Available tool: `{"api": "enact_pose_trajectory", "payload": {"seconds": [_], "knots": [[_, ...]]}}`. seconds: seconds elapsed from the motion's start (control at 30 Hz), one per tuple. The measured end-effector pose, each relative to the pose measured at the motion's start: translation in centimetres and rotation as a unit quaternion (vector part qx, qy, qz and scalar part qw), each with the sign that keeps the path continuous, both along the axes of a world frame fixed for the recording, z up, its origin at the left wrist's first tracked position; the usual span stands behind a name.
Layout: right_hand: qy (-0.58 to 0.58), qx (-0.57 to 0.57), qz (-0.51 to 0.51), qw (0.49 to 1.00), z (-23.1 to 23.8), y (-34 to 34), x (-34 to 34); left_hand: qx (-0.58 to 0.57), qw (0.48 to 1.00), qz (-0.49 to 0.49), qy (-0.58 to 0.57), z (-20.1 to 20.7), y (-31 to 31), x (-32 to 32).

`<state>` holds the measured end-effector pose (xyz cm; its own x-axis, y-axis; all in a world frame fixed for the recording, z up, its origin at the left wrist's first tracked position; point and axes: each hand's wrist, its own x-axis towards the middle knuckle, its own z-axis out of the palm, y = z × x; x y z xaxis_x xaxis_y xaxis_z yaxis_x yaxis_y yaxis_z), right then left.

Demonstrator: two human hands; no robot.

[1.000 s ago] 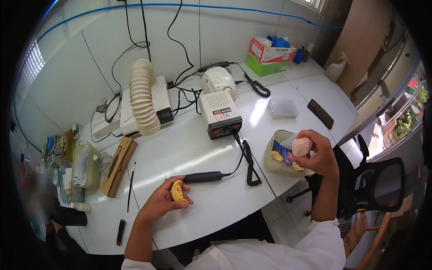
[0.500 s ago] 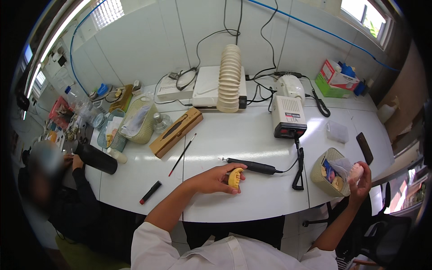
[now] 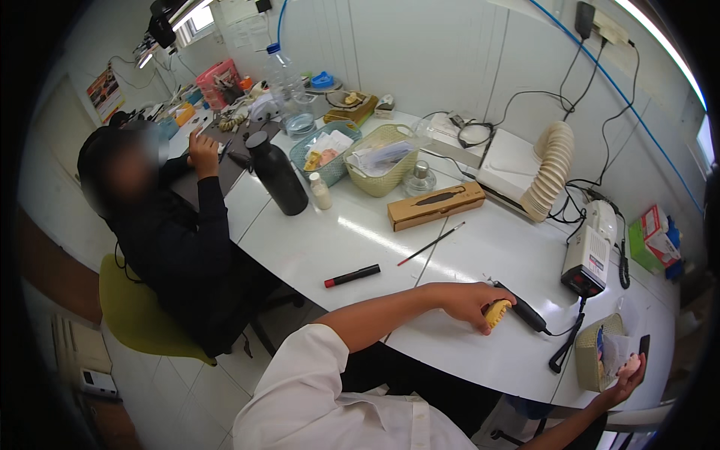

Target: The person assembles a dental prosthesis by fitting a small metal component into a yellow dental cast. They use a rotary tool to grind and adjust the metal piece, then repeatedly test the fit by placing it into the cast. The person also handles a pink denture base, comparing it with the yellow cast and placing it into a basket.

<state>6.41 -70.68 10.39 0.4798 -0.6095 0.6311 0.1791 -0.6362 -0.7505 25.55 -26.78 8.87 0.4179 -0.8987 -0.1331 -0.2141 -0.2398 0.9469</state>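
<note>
My left hand (image 3: 466,301) is closed around a yellow dental cast (image 3: 496,314), holding it over the near part of the white table. Close to those fingers lies a black handpiece (image 3: 526,310) with a coiled cord. Over at the right, my right hand (image 3: 625,387) grips a pink dental cast (image 3: 630,366), partly hidden by the fingers. That hand is beside a woven cream basket (image 3: 588,369), which contains a clear bag and small pieces. A black phone (image 3: 645,346) lies just beyond the right hand.
A red-capped marker (image 3: 352,276), a thin brush (image 3: 432,244) and a cardboard box (image 3: 436,205) lie left of my hands. Farther back stand a black bottle (image 3: 278,176), baskets and a control unit (image 3: 587,259). At the left sits a co-worker (image 3: 161,247) in dark clothes.
The view has swung left, so the table appears shifted right and tilted. Both casts stay in my hands. The co-worker's hand is now raised.
</note>
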Motion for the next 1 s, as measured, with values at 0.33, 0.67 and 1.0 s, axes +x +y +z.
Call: {"api": "enact_pose_trajectory", "payload": {"seconds": [0.33,0.67,1.0], "knots": [[-0.119,-0.077,0.062,0.988,1.5,1.3,2.6,-0.027,0.999,0.001,0.044,-1.2,1.1,0.4],[-0.044,0.054,0.046,0.997,1.7,0.5,0.5,-0.008,0.999,-0.046,-0.006,0.7,-0.5,1.7],[-0.226,0.253,0.232,0.912,4.9,5.0,-0.3,0.003,0.993,0.003,0.119,2.0,0.2,0.5]]}}
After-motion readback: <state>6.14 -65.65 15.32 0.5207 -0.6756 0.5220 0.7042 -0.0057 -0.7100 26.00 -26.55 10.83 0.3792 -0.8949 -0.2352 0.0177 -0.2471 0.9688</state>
